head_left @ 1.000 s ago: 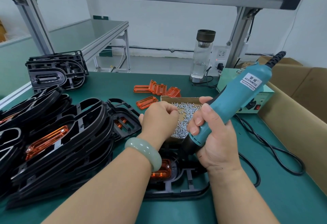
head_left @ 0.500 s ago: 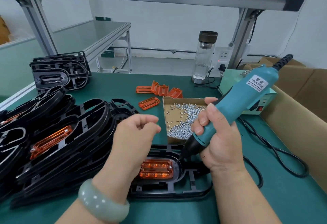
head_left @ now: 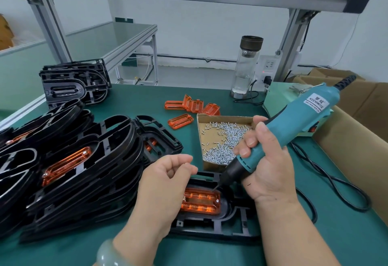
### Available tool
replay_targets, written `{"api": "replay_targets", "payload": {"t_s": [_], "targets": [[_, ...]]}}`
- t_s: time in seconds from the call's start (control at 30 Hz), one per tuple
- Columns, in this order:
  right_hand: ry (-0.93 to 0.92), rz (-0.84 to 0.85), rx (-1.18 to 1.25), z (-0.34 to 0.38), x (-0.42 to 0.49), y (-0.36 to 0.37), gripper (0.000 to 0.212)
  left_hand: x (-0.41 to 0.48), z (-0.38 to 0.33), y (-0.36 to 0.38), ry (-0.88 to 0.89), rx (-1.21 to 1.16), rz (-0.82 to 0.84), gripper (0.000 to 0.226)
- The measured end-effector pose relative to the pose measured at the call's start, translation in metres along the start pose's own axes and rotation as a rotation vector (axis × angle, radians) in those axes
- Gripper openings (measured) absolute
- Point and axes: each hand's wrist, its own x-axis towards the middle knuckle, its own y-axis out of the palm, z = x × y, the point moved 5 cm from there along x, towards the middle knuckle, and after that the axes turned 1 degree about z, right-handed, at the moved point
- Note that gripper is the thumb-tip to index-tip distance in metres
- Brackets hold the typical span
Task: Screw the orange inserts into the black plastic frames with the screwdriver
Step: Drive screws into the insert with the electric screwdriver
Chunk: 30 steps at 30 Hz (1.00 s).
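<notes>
1. Head view: the right hand point(head_left: 270, 173) has its fingers and thumb wrapped round the lower barrel of the teal screwdriver point(head_left: 294, 127). The tool slants from upper right down to lower left.
2. The bit tip is at the far right corner of the orange insert point(head_left: 199, 203). That insert sits in the oval recess of the black frame point(head_left: 231, 221), which lies flat on the table point(head_left: 336, 234) directly in front of the person.
3. The insert's long axis runs left to right across the view. A small silver screw head shows at its right end, just nearer the person than the bit tip. Whether the bit touches anything I cannot tell.
4. The left hand point(head_left: 168, 179) hovers above the insert's left end and hides part of it. Its fingers are loosely curled, thumb close to forefinger. It may be pinching a screw, but that is too small to make out.
5. The right hand is the nearer one to the right-end screw. By my judgement, the coming move turns on bringing the slanted bit a little toward the person and more upright over that screw head.
6. The cardboard tray of screws point(head_left: 222, 139) sits just beyond the frame, touching its far edge or nearly so.
7. The stack of frames point(head_left: 84, 171) lies to the left, and the loose inserts point(head_left: 180, 121) lie farther back.
</notes>
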Motion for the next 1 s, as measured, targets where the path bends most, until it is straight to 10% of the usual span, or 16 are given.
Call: {"api": "replay_targets", "payload": {"t_s": [0.27,0.63,1.0], "targets": [[-0.014,-0.022,0.174,0.005,-0.005,0.005,0.011,-0.002,-0.008,-0.006,0.180,-0.012,0.029,0.032],[-0.006,-0.123,0.327,0.001,-0.007,0.007,0.009,-0.006,-0.011,0.003,-0.051,-0.548,0.320,0.016],[-0.013,-0.227,0.375,-0.001,-0.006,0.003,0.009,-0.006,-0.006,0.003,-0.167,-0.472,0.307,0.012]]}}
